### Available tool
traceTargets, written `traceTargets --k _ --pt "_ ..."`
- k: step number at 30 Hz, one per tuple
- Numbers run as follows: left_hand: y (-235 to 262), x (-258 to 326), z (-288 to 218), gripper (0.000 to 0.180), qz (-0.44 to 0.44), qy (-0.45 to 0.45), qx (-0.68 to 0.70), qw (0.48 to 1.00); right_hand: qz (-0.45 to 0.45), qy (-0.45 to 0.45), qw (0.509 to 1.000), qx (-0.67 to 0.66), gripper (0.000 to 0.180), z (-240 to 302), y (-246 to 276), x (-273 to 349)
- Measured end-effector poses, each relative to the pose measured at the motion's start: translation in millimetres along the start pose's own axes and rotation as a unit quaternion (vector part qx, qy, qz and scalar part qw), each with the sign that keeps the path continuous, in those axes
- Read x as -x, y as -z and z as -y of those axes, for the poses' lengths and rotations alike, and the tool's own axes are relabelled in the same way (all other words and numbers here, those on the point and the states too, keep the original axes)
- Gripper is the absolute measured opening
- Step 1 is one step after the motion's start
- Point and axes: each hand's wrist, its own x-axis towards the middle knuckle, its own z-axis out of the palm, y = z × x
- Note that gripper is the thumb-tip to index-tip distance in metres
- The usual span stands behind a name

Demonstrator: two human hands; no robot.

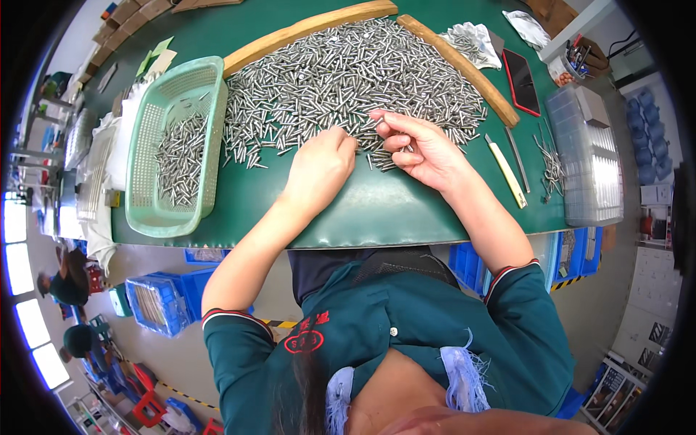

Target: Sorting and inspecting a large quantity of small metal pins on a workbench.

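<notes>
A wide heap of small silvery metal pins (326,80) is spread over the green table (377,217). At its near edge, my left hand (322,163) is closed, back upward, with the fingertips turned down out of sight. Whatever it may hold is hidden. Just to the right, my right hand (424,150) is turned partly palm up, its fingers curled in toward the thumb beside the pins. Anything between those fingers is too small to make out. The two hands are close together but apart.
Wooden strips (464,72) border the heap's far side. A green plastic basket (138,181) of pins stands left. At right lie a yellow-handled knife (511,177), a thin metal strip (518,159), a red-edged phone (522,83), thin rods (552,170) and a clear plastic box (598,174).
</notes>
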Motion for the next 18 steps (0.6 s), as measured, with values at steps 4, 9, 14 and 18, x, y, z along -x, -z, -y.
traceTargets --k 4,9,14,18 --pt "6.8 -12.0 3.6 0.009 -0.039 0.138 0.151 0.978 -0.013 0.013 1.0 0.01 0.022 -1.3 0.5 -1.3" --pt "9.1 -23.1 9.9 0.013 -0.057 0.275 0.421 0.862 -0.043 0.075 0.983 0.163 0.035 -8.3 -6.1 -4.3" --pt "7.7 -18.0 -1.1 0.015 -0.03 0.332 0.636 0.696 -0.047 0.099 0.951 0.29 0.02 -15.3 -11.0 -1.3" --pt "12.3 -18.0 -3.6 0.015 -0.051 0.328 0.644 0.689 -0.027 0.112 0.956 0.271 0.017 -15.0 -15.8 -1.3"
